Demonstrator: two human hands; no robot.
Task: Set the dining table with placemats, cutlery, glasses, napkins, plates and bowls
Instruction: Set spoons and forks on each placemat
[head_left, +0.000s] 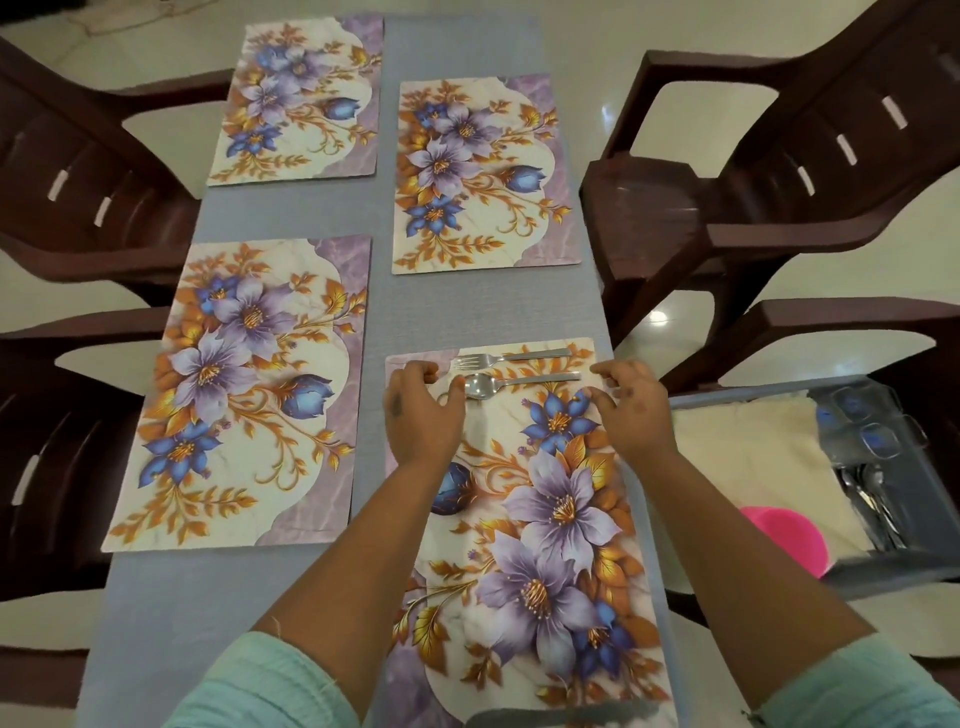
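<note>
Several floral placemats lie on the grey table (379, 312). On the nearest right placemat (524, 519), a fork (509, 358) and a spoon (514, 383) lie side by side along its far edge, handles pointing right. My left hand (421, 410) hovers beside the spoon's bowl, fingers loosely curled, thumb near the spoon. My right hand (631, 405) hangs over the mat's right edge near the handle ends, fingers loosely curled, holding nothing.
Dark brown plastic chairs (727, 208) stand on both sides of the table. At right a grey tray (883, 566) holds glasses (872, 426), more cutlery (872, 509), a cream cloth (748, 452) and a pink bowl (789, 540).
</note>
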